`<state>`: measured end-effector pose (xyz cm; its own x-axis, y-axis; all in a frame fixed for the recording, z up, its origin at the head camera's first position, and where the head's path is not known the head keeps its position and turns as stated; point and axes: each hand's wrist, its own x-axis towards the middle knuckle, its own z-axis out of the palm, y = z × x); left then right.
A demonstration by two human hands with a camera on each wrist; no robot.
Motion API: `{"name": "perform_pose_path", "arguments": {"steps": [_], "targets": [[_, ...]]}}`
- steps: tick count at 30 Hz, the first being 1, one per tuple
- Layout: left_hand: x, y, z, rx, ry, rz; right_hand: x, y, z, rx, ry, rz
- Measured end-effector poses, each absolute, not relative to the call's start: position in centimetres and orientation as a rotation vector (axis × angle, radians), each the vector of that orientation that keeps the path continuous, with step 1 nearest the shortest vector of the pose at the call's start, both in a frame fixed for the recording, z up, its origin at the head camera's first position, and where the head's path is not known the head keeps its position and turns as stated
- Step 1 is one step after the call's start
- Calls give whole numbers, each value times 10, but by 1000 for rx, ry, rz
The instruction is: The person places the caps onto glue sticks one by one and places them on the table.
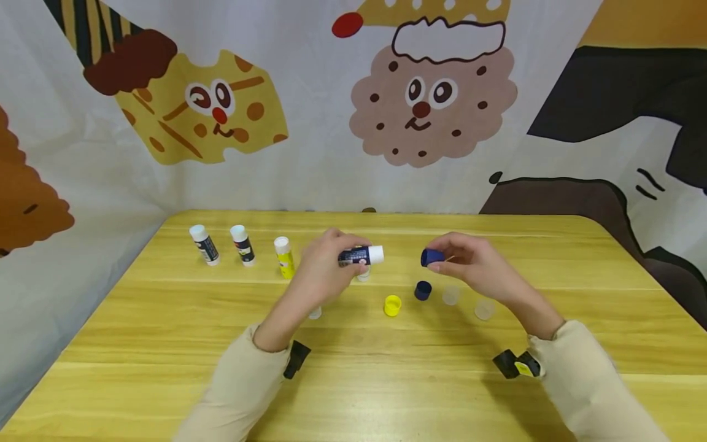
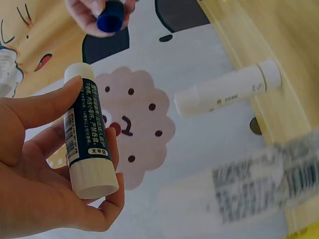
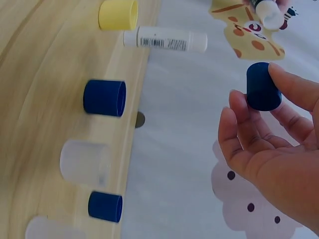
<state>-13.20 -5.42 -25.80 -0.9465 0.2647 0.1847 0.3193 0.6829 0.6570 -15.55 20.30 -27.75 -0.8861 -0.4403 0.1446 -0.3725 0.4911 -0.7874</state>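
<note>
The glue stick [image 1: 358,255] lies nearly level above the table [image 1: 386,387], its long axis sideways, white end pointing right — gripped in the left hand [image 1: 326,270]. The right hand [image 1: 476,263] pinches a blue cap [image 1: 434,257], mouth facing the stick. Only the left wrist view shows the dark label's barcode [image 2: 72,132]; only the right wrist view, a smaller cap [image 3: 105,206] on the table.

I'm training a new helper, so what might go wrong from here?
The right hand might drop the raised blue cap it pinches. That cap might get mixed up with a similar blue cap on the table. If lowered, the left hand might tip the yellow glue stick standing nearby.
</note>
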Motion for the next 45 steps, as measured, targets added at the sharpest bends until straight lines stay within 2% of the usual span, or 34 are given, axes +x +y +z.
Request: {"name": "perform_pose_path", "arguments": {"steps": [14, 45], "targets": [[-136, -34, -267, -599, -2811, -1076, -156, 181, -280, -745, 2504, -1467], [-138, -27, -268, -552, -2826, -1087, -152, 174, -282, -743, 2534, -1468]]}}
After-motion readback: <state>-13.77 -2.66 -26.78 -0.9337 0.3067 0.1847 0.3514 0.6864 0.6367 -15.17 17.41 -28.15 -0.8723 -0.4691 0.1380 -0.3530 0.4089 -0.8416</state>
